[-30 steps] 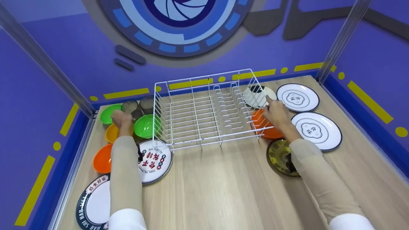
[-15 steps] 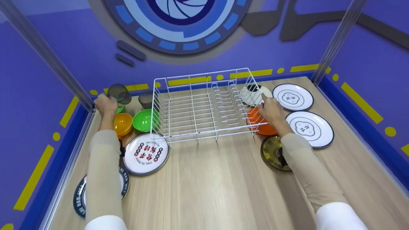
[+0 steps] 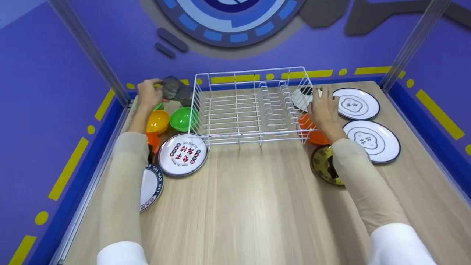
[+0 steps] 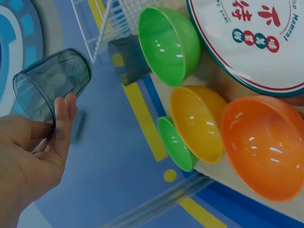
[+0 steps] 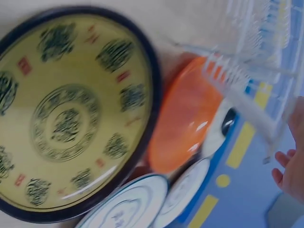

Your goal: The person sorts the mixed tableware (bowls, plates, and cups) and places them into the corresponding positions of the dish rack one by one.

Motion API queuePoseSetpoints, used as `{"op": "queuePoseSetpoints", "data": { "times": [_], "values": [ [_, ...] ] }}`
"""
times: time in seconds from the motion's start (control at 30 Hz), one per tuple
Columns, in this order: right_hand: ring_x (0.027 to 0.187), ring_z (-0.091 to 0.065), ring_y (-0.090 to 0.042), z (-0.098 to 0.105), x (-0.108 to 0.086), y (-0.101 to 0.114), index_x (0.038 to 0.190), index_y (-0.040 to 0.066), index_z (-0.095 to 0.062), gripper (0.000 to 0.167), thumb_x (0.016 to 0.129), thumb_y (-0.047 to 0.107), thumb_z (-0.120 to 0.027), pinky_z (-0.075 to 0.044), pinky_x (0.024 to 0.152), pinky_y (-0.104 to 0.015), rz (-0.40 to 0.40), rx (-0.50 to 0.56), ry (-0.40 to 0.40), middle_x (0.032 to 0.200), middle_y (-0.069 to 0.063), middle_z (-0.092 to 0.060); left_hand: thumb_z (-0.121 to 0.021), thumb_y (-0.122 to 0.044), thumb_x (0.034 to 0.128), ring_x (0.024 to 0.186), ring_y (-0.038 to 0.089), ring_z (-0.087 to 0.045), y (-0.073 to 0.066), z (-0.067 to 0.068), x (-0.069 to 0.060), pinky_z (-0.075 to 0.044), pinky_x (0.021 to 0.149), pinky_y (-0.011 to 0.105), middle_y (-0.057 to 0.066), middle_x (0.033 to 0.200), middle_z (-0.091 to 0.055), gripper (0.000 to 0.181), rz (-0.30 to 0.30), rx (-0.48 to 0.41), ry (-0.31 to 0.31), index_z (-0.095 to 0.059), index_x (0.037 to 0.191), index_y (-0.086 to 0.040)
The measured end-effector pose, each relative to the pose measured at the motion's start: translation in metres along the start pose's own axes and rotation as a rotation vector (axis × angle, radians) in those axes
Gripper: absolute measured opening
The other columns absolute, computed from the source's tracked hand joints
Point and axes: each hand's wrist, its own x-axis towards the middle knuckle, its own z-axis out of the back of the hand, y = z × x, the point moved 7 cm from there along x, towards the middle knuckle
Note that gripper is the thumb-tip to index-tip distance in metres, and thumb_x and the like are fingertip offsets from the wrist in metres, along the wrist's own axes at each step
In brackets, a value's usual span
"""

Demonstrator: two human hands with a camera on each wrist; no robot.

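My left hand (image 3: 149,95) holds a grey see-through drinking glass (image 4: 54,80) by its rim, tilted, above the back left corner. Another grey glass (image 4: 128,59) stands behind a green bowl (image 3: 182,118), beside the white wire dish rack (image 3: 239,138). Below the left hand sit an orange-yellow bowl (image 3: 158,121), a smaller-looking green bowl (image 4: 175,142) and an orange bowl (image 4: 261,147). My right hand (image 3: 325,112) is at the rack's right end with fingers spread, nothing visible in its grasp. Whether it touches the wire cannot be told.
Right of the rack lie an orange dish (image 5: 185,118), a small cream plate (image 3: 301,100), two white plates, the nearer one (image 3: 371,141), and a dark-rimmed yellow plate (image 5: 66,175). A red-lettered plate (image 3: 183,154) and a black-rimmed plate (image 3: 151,186) lie left. Blue walls enclose the back and sides.
The left hand has lifted the glass from among the bowls and carried it up and toward the rack. The right hand stays by the rack's right end, its fingers now more spread.
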Motion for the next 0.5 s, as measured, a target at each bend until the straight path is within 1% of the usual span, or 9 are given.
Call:
{"op": "queuePoseSetpoints", "data": {
  "times": [0.03,0.07,0.13,0.17,0.23,0.3,0.37,0.43,0.5],
  "values": [
    [0.126,-0.048,-0.049,0.005,0.001,0.004,0.139,-0.006,-0.05,0.047,0.096,0.01,-0.056,-0.041,0.094,-0.063,0.009,0.036,-0.034,0.136,-0.032,-0.048,-0.045,0.001,0.1034,0.091,0.034,-0.077,-0.008,-0.004,0.0,-0.056,0.055,0.016,0.031,0.136,-0.062,0.036,-0.02,-0.025,0.009,-0.062,0.136,0.004],
    [0.124,-0.049,-0.049,0.009,0.003,0.01,0.137,-0.007,-0.053,0.045,0.095,0.009,-0.057,-0.041,0.095,-0.063,0.014,0.079,-0.062,0.134,-0.033,-0.05,-0.048,-0.001,0.1037,0.084,0.032,-0.077,-0.016,-0.007,-0.001,-0.054,0.052,0.014,0.03,0.132,-0.064,0.034,-0.045,-0.024,0.004,-0.065,0.133,0.003],
    [0.118,-0.053,-0.051,0.016,0.006,0.022,0.131,-0.011,-0.057,0.042,0.094,0.006,-0.058,-0.043,0.097,-0.062,0.019,0.193,-0.118,0.129,-0.034,-0.053,-0.051,-0.002,0.1026,0.08,0.031,-0.078,-0.032,-0.013,-0.004,-0.054,0.049,0.016,0.029,0.124,-0.069,0.032,-0.096,-0.029,0.0,-0.068,0.129,0.002],
    [0.117,-0.054,-0.051,0.018,0.007,0.029,0.13,-0.013,-0.058,0.041,0.093,0.006,-0.058,-0.043,0.1,-0.06,0.009,0.256,-0.124,0.128,-0.035,-0.053,-0.052,-0.001,0.1015,0.083,0.031,-0.078,-0.041,-0.016,-0.006,-0.056,0.052,0.019,0.028,0.122,-0.07,0.031,-0.128,-0.012,-0.006,-0.07,0.127,0.001],
    [0.117,-0.055,-0.051,0.02,0.009,0.042,0.129,-0.015,-0.059,0.042,0.092,0.004,-0.058,-0.043,0.104,-0.057,-0.028,0.392,-0.105,0.126,-0.036,-0.054,-0.052,0.001,0.0988,0.093,0.031,-0.076,-0.058,-0.021,-0.011,-0.061,0.064,0.025,0.025,0.12,-0.072,0.033,-0.182,0.029,-0.009,-0.072,0.125,-0.002],
    [0.119,-0.057,-0.048,0.019,0.01,0.055,0.129,-0.015,-0.06,0.041,0.093,0.004,-0.055,-0.044,0.107,-0.051,-0.086,0.521,-0.053,0.127,-0.035,-0.057,-0.05,0.002,0.0964,0.102,0.03,-0.073,-0.073,-0.027,-0.017,-0.062,0.074,0.029,0.02,0.123,-0.072,0.037,-0.225,0.063,-0.002,-0.073,0.126,-0.005],
    [0.12,-0.061,-0.042,0.016,0.01,0.067,0.131,-0.012,-0.061,0.041,0.096,0.007,-0.054,-0.047,0.108,-0.043,-0.158,0.626,0.034,0.129,-0.032,-0.06,-0.049,0.004,0.0942,0.102,0.03,-0.071,-0.088,-0.034,-0.022,-0.062,0.078,0.033,0.018,0.123,-0.072,0.042,-0.264,0.076,0.008,-0.073,0.126,-0.007],
    [0.111,-0.066,-0.032,0.009,0.009,0.08,0.134,-0.01,-0.06,0.04,0.099,0.008,-0.051,-0.052,0.103,-0.036,-0.228,0.776,0.132,0.128,-0.028,-0.064,-0.049,0.005,0.0935,0.1,0.028,-0.07,-0.102,-0.042,-0.028,-0.061,0.079,0.032,0.016,0.124,-0.072,0.043,-0.291,0.064,0.023,-0.073,0.126,-0.009],
    [0.1,-0.067,-0.021,-0.002,0.006,0.093,0.139,-0.008,-0.055,0.041,0.103,0.01,-0.048,-0.054,0.1,-0.032,-0.309,0.963,0.25,0.128,-0.023,-0.063,-0.05,0.006,0.0937,0.101,0.026,-0.07,-0.113,-0.052,-0.032,-0.06,0.081,0.031,0.015,0.125,-0.072,0.042,-0.322,0.05,0.04,-0.074,0.125,-0.01]
  ]
}}
